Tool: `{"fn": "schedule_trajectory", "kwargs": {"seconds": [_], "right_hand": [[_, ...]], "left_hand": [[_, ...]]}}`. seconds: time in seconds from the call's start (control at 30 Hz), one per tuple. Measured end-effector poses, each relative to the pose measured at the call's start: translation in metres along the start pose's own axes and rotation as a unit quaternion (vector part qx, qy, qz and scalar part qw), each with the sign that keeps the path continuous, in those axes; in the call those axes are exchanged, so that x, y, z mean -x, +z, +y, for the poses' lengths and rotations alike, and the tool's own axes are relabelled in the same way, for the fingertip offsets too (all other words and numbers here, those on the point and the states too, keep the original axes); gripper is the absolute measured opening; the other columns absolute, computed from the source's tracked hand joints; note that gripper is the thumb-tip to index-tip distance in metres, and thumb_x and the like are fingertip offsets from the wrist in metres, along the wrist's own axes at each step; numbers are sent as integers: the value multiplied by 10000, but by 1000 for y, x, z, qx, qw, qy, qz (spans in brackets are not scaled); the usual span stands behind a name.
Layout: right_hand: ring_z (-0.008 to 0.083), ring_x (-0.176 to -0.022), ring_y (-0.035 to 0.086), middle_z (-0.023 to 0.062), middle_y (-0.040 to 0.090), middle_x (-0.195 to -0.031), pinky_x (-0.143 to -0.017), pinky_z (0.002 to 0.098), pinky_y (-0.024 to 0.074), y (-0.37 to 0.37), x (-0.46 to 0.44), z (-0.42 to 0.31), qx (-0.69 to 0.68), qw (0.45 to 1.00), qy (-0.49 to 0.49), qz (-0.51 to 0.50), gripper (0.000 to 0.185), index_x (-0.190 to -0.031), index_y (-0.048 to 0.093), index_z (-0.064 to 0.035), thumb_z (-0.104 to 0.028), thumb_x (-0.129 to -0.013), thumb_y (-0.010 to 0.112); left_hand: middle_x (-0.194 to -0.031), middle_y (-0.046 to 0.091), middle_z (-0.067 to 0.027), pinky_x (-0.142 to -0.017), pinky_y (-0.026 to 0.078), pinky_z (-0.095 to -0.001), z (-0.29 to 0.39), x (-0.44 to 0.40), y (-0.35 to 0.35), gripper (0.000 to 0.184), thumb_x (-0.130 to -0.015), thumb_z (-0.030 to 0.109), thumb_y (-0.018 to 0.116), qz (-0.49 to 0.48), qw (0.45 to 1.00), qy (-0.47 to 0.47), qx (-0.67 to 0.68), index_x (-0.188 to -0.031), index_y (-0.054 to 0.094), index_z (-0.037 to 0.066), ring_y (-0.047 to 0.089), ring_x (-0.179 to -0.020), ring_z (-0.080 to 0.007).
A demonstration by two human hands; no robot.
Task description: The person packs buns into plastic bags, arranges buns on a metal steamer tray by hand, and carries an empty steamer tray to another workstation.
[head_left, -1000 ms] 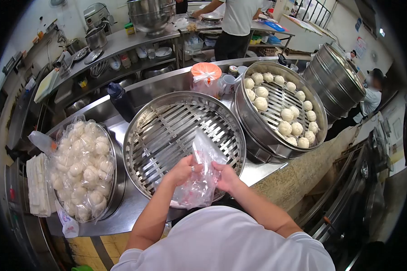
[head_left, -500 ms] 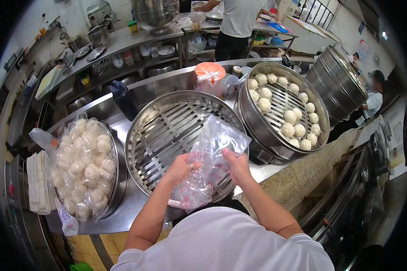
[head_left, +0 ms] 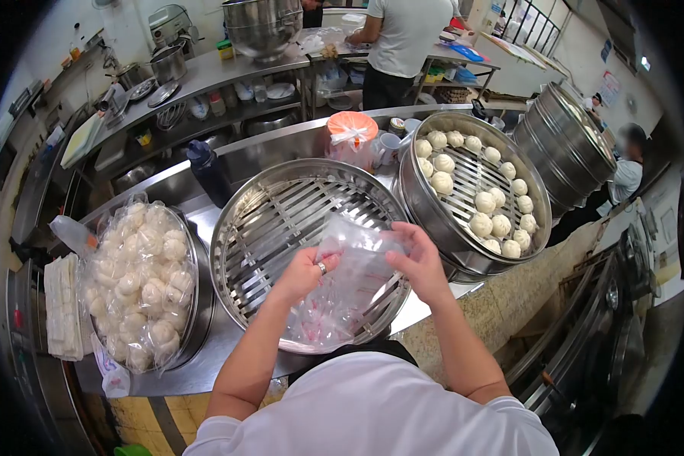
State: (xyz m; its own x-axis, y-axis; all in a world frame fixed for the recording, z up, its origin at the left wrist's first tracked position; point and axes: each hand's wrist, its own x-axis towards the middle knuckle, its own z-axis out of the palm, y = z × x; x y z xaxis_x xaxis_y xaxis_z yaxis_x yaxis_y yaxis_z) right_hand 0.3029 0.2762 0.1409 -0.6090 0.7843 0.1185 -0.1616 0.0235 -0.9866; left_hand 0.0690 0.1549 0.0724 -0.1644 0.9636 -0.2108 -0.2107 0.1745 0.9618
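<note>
A clear plastic bag (head_left: pixel 340 292) with red print hangs between my hands, over the near part of a round metal steamer tray (head_left: pixel 270 220). My left hand (head_left: pixel 305 273) pinches the bag's upper left edge; a ring shows on one finger. At its upper right edge my right hand (head_left: pixel 420 262) grips the bag between thumb and fingers. No buns show in this slatted tray. On the right, another steamer (head_left: pixel 412 178) holds several white buns (head_left: pixel 481 225). To the left, many buns in clear plastic (head_left: pixel 150 285) sit on a round metal tray (head_left: pixel 202 304).
Behind the middle tray stand a dark bottle (head_left: pixel 207 173), an orange-topped tub (head_left: pixel 352 137) and a mug (head_left: pixel 388 146). Stacked steamers (head_left: pixel 562 148) rise at the far right. Folded cloths (head_left: pixel 64 308) lie at the left edge. A co-worker (head_left: pixel 406 38) stands at the back counter.
My right hand has moved slightly right and up, with its fingers now at the bag's upper edge. The bag's top has been drawn wider between my hands. The co-worker behind has shifted.
</note>
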Motion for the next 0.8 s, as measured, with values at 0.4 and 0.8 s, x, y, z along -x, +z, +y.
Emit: {"fn": "schedule_trajectory", "kwargs": {"seconds": [0.4, 0.8], "right_hand": [[301, -842, 747, 176, 775, -1094, -835, 380, 582, 15, -2, -20, 439, 891, -45, -105, 595, -1289, 708, -18, -272, -789, 905], [423, -831, 725, 202, 739, -831, -766, 497, 571, 27, -10, -16, 439, 884, -18, -162, 227, -993, 772, -38, -226, -867, 794]], "left_hand": [[-1153, 775, -43, -986, 514, -306, 32, 5, 14, 238, -1062, 133, 658, -27, 991, 87, -94, -1224, 782, 11, 665, -1074, -127], [-1236, 761, -78, -952, 542, -297, 43, 5, 22, 356, -967, 115, 784, 48, 962, 206, -173, -1304, 737, 11, 685, -1059, -120]]}}
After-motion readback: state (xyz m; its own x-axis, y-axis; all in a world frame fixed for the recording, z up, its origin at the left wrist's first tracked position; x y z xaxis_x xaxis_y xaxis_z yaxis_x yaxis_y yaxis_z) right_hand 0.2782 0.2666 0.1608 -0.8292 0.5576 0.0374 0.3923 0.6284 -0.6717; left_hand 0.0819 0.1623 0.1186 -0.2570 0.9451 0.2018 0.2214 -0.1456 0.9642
